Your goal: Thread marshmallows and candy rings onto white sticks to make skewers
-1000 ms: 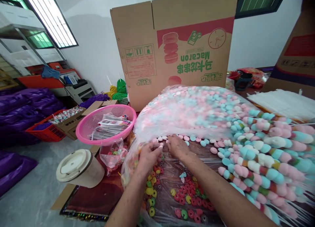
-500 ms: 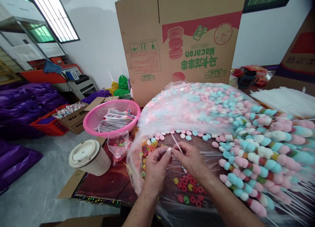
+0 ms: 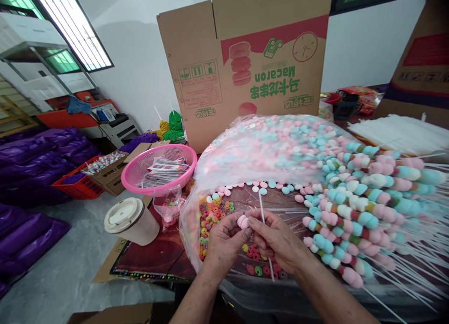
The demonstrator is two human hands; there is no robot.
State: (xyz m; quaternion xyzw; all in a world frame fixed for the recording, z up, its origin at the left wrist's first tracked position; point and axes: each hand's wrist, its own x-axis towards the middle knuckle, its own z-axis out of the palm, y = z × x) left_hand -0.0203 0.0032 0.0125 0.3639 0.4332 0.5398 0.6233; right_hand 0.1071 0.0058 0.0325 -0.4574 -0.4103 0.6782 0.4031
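Between left hand (image 3: 226,244) and right hand (image 3: 277,237), a rounded pale-pink puff (image 3: 242,222) is pinched, a thin white stick (image 3: 262,206) in the latter. Multicoloured rings (image 3: 212,216) are partly hidden behind.

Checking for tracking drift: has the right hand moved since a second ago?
Yes, backward: the right hand is now farther from the upright cardboard box.
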